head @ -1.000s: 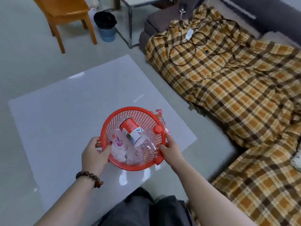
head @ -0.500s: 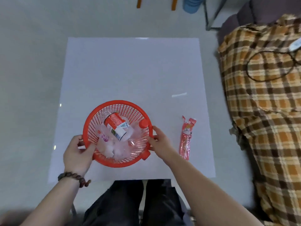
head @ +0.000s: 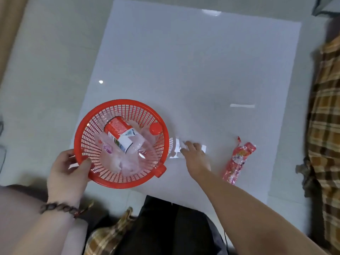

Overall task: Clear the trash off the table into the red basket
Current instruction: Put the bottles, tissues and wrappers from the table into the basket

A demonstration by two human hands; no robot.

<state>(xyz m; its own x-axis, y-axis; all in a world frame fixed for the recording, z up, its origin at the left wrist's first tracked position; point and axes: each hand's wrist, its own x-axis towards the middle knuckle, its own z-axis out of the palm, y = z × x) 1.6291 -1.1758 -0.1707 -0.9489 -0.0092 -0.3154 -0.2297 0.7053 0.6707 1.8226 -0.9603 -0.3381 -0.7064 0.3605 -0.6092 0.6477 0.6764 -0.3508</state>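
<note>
One long red crinkly plastic snack wrapper (head: 237, 161), likely light and limp, best pinched mid-length, lies near the surface's (head: 202, 61) right edge; left hand (head: 69, 173) closed on round red mesh basket (head: 117, 179), right hand (head: 195, 156) open, empty.

The pale table (head: 202, 61) carries a red basket (head: 103, 179) – and a red wrapper (head: 237, 161).

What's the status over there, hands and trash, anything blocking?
Left hand grips red basket rim. Right hand open, empty, on table. Bottle in basket; red snack wrapper still on table. Nothing blocking.
</note>
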